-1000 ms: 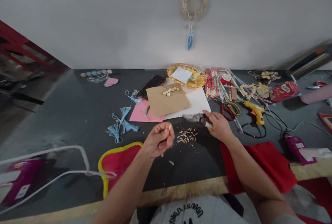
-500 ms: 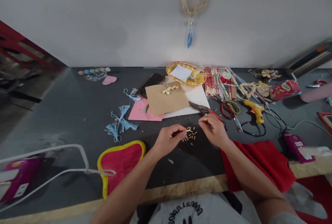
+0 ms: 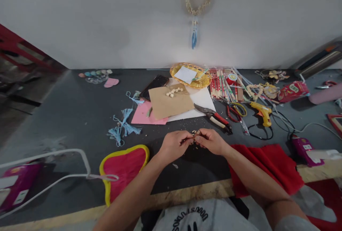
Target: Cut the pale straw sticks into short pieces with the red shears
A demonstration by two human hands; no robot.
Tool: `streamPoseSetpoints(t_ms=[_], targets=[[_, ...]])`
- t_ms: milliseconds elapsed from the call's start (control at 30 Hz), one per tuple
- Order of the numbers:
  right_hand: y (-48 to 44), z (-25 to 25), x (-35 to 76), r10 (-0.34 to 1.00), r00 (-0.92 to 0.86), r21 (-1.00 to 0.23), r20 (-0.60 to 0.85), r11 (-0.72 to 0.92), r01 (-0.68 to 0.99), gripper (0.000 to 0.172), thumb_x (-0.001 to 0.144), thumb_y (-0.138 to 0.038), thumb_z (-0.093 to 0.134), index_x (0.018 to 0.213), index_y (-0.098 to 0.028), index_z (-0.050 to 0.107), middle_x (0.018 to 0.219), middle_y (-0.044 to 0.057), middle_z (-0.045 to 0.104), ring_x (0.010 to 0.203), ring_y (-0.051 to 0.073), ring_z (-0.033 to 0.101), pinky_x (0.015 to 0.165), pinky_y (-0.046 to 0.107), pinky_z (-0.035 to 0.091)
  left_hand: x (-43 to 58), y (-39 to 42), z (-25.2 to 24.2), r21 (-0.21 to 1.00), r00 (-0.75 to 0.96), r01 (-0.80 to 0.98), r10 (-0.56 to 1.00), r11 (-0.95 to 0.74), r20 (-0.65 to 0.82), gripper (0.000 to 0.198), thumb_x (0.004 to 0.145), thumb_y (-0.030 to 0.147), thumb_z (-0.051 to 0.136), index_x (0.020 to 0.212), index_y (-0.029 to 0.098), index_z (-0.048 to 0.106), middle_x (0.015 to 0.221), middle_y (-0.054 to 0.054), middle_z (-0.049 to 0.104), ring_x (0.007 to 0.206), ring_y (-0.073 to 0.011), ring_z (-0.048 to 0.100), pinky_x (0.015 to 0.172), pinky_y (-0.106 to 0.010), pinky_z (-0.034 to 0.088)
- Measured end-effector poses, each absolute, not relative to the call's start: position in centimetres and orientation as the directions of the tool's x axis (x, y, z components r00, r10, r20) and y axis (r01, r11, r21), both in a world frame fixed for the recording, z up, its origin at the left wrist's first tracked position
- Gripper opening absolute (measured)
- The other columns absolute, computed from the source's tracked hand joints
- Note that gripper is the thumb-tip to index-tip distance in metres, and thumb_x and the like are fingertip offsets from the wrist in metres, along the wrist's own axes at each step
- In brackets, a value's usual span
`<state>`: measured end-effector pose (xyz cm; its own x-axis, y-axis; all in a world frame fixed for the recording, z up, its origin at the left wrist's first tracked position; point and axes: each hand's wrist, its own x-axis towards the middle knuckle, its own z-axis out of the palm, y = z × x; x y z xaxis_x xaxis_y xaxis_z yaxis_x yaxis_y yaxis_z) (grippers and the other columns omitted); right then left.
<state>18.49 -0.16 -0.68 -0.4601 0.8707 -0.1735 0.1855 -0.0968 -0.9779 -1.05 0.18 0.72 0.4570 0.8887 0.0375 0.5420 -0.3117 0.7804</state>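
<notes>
Taking twelve o'clock from my fingertips to the pale wall (image 3: pixel 120 20), I work over a dark grey tabletop (image 3: pixel 80 124), with a beaded heart wreath (image 3: pixel 196 11) hanging at twelve. Short cut wooden pieces (image 3: pixel 193 132) lie right at my fingers, pale and slim, most of them covered. My left hand (image 3: pixel 175 144) and right hand (image 3: pixel 211 142) meet above them, fingers curled in, thumbs near the fingertips; I cannot tell how tightly they close or what they hold. The pruning shears (image 3: pixel 211 115) lie at one o'clock, the yellow glue gun (image 3: pixel 263 112) past two, kraft paper (image 3: pixel 172 106) at eleven. Red cloth (image 3: pixel 267 168) at four and a yellow-edged pad (image 3: pixel 123 167) at eight flank my forearms; between them, grey surface runs to the wooden edge (image 3: pixel 192 191) at six.
</notes>
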Motion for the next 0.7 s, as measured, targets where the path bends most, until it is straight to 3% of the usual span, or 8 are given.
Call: streamPoseSetpoints(t_ms=[267,467,533,600,700], targets=[[-0.4,-1.1,17.9,0.874,-0.464,-0.985,-0.14,-0.173,-0.027,0.038,0.083,-0.055,0.059,0.073,-0.018,0.055,0.062,-0.004,0.051,0.053,0.008,0.043,0.049,0.02,0.035,-0.8,-0.5,0.4,0.738,0.416,0.524,0.884,-0.425,0.214,0.021,0.086,0.022,0.053,0.072,0.021,0.069,0.067,-0.005,0.068,0.063,-0.0163,0.061,0.062,-0.026,0.041],[-0.6,-1.5,17.7,0.841,-0.52,-0.94,-0.152,-0.286,-0.187,0.039,0.081,-0.055,0.062,0.075,-0.018,0.053,0.062,-0.004,0.051,0.049,0.007,0.042,0.047,0.02,0.035,-0.4,-1.1,0.6,0.825,0.357,0.396,0.896,-0.403,0.266,0.017,0.085,0.022,0.058,0.073,0.021,0.07,0.067,-0.005,0.069,0.062,-0.0159,0.062,0.062,-0.025,0.043],[-0.3,-1.4,18.0,0.849,-0.514,-0.972,-0.121,-0.206,-0.112,0.035,0.084,-0.052,0.06,0.077,-0.018,0.055,0.063,-0.003,0.053,0.051,0.008,0.045,0.049,0.021,0.038,-0.6,-0.9,0.9,0.854,0.321,0.383,0.917,-0.353,0.235,0.014,0.083,0.022,0.06,0.073,0.022,0.07,0.066,-0.004,0.069,0.062,-0.0157,0.062,0.062,-0.025,0.043],[0.1,-1.2,18.6,0.902,-0.428,-0.997,-0.052,-0.025,0.068,0.027,0.088,-0.043,0.058,0.08,-0.018,0.06,0.068,-0.001,0.058,0.058,0.01,0.052,0.056,0.023,0.044,-0.9,-0.4,1.0,0.88,0.236,0.397,0.955,-0.262,0.178,0.012,0.082,0.022,0.061,0.073,0.021,0.07,0.068,-0.003,0.07,0.063,-0.0157,0.062,0.062,-0.024,0.044],[1.0,-1.1,19.7,0.947,-0.295,-0.905,0.132,0.236,0.353,0.016,0.09,-0.031,0.055,0.086,-0.018,0.063,0.081,0.003,0.065,0.076,0.015,0.06,0.072,0.029,0.049,-1.5,0.5,1.0,0.911,0.052,0.393,0.992,-0.127,0.116,0.011,0.083,0.026,0.061,0.082,0.019,0.069,0.073,-0.003,0.072,0.067,-0.0159,0.064,0.065,-0.024,0.046]])
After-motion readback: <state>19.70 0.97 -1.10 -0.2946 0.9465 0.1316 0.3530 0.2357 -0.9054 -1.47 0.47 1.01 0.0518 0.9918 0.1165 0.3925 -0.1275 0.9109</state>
